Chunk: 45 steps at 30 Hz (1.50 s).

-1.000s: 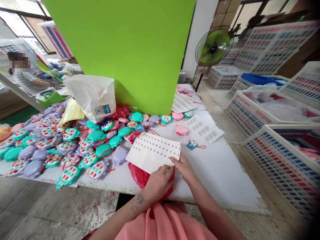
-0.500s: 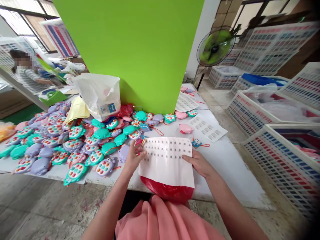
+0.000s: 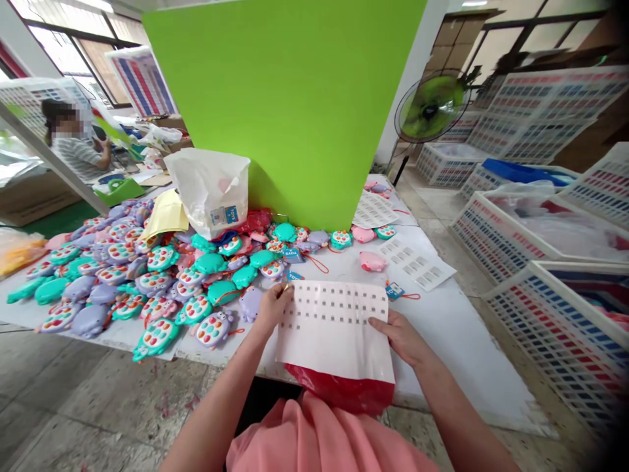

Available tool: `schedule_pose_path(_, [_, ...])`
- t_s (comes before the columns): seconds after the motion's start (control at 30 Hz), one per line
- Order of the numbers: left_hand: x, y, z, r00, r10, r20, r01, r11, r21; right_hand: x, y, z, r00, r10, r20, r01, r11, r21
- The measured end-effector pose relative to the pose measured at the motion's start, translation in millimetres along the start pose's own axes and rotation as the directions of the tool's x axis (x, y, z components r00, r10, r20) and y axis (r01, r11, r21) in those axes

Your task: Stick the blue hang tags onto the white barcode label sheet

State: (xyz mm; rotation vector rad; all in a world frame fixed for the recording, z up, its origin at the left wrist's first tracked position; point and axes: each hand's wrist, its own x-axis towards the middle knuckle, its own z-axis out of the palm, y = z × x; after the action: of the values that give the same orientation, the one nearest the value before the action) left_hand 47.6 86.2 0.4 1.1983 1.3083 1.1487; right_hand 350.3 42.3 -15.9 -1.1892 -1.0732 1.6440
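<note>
Both hands on label sheet point(image 3: 334, 331). Left hand point(image 3: 272, 309) curled, pinching sheet's top-left corner; right hand point(image 3: 400, 337) open, fingers flat along right edge, no clear grip. Sheet lies over red plastic bag point(image 3: 339, 390) at white table's point(image 3: 457, 341) near edge, bag poking out below. Purple toy phone point(image 3: 250, 304) just beside left hand; heap of toy phones point(image 3: 108, 275) further left. Blue toy tag point(image 3: 394, 291) near sheet's top-right corner. Pink pig toy point(image 3: 372, 261) and second label sheet point(image 3: 415, 263) beyond right hand.
</note>
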Motion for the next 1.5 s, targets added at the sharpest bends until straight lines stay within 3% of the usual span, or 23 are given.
schedule_pose_path(0.1, [-6.9, 8.2, -1.3, 0.997, -0.079, 0.016, 0.08, 0.991, -0.103, 2.5, 1.9, 3.6, 0.999, -0.002, -0.04, 0.003, 1.0, 0.013])
schedule_pose_path(0.27, [-15.3, 9.4, -0.4, 0.974, -0.155, 0.168, 0.198, 0.937, -0.287, 6.3, 0.0, 13.6, 0.993, -0.028, -0.113, 0.027, 1.0, -0.012])
schedule_pose_path(0.47, [-15.6, 8.9, -7.1, 0.989, -0.14, 0.042, 0.146, 0.964, -0.221, 10.6, -5.2, 16.6, 0.985, -0.066, -0.157, 0.041, 0.986, -0.159])
schedule_pose_path(0.6, [-18.8, 12.8, -24.4, 0.998, -0.059, -0.021, 0.055, 0.983, -0.172, 6.6, -2.9, 11.4, 0.987, -0.16, 0.021, 0.158, 0.941, -0.301])
schedule_pose_path(0.7, [-26.2, 16.3, -47.0, 0.995, -0.05, -0.088, 0.038, 0.991, -0.131, -2.1, 4.6, 6.8, 0.971, -0.209, 0.116, 0.239, 0.824, -0.515])
schedule_pose_path(0.83, [-42.6, 26.6, -80.3, 0.987, -0.114, -0.112, 0.099, 0.986, -0.134, -12.0, 22.5, 7.3, 0.952, -0.18, 0.248, 0.307, 0.525, -0.794])
schedule_pose_path(0.93, [-55.0, 36.2, -100.7, 0.98, -0.134, -0.15, 0.115, 0.985, -0.125, -12.9, 36.7, 11.5, 0.955, -0.164, 0.246, 0.289, 0.332, -0.898])
schedule_pose_path(1.07, [-65.3, 42.2, -123.3, 0.964, -0.135, -0.23, 0.088, 0.976, -0.201, -8.7, 46.0, 13.0, 0.938, -0.282, 0.2, 0.265, 0.214, -0.94])
schedule_pose_path(1.23, [-72.9, 40.8, -147.9, 0.93, -0.141, -0.341, 0.044, 0.96, -0.276, -2.2, 45.5, 6.4, 0.906, -0.387, 0.172, 0.265, 0.2, -0.943])
schedule_pose_path(1.5, [-85.4, 40.7, -160.6, 0.944, -0.131, -0.304, 0.043, 0.959, -0.28, 6.7, 44.0, -0.8, 0.88, -0.444, 0.166, 0.297, 0.242, -0.924])
